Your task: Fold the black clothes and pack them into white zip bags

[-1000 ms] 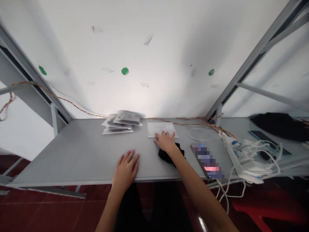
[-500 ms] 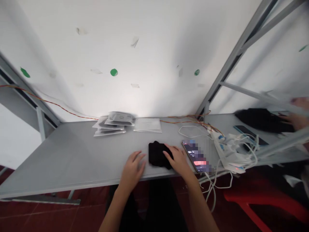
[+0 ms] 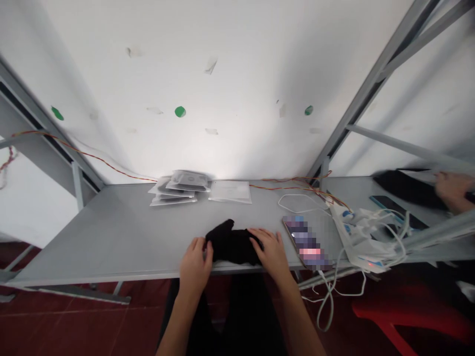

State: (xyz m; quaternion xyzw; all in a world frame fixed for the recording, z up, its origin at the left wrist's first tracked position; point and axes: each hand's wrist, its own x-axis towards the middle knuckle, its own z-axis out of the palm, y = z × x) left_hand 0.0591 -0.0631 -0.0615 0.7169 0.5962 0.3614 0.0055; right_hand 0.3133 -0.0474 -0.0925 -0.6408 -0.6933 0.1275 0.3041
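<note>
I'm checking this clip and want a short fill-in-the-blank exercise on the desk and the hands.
1. The cloth between the left hand and the right hand is coloured ____.
2. Seen from the wearer, the phone lies to the ____ of the cloth.
3. The stacked packets lie to the ____ of the single flat packet.
4. The middle spot on the wall is coloured ____.

Missing words: black; right; left; green.

Phone [image 3: 306, 242] near white power strip [image 3: 348, 241]
</note>
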